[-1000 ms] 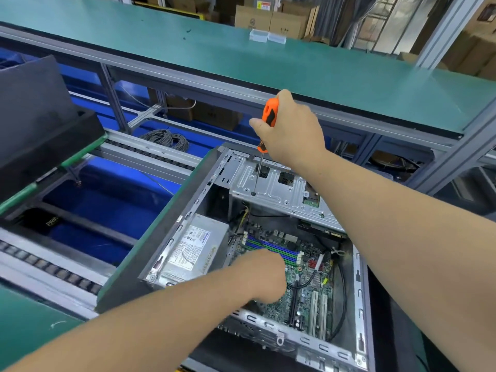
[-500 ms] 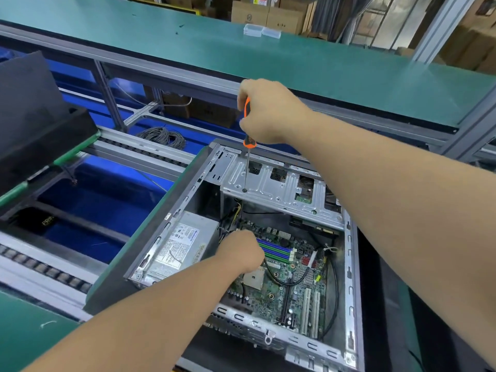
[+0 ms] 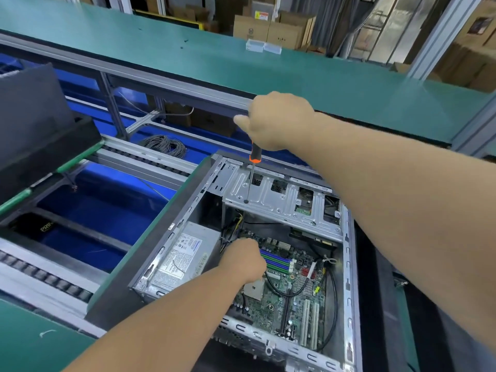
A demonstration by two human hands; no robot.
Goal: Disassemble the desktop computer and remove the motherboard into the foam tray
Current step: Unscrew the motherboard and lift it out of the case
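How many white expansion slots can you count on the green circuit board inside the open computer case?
2. Both white slots stand side by side near the board's front right corner, beside a black slot. The left hand covers part of the board, so others may be hidden.

The open computer case lies on the green workbench.

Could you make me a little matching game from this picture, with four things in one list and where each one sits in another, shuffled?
Things:
1. screwdriver
2. power supply
3. coil of grey wire
4. two clear plastic boxes

Places:
A. on the far green bench top
B. gripped in the right hand, tip on the metal drive cage
C. inside the case, left of the motherboard
D. beyond the case, behind the roller track

Pairs: 1-B, 2-C, 3-D, 4-A
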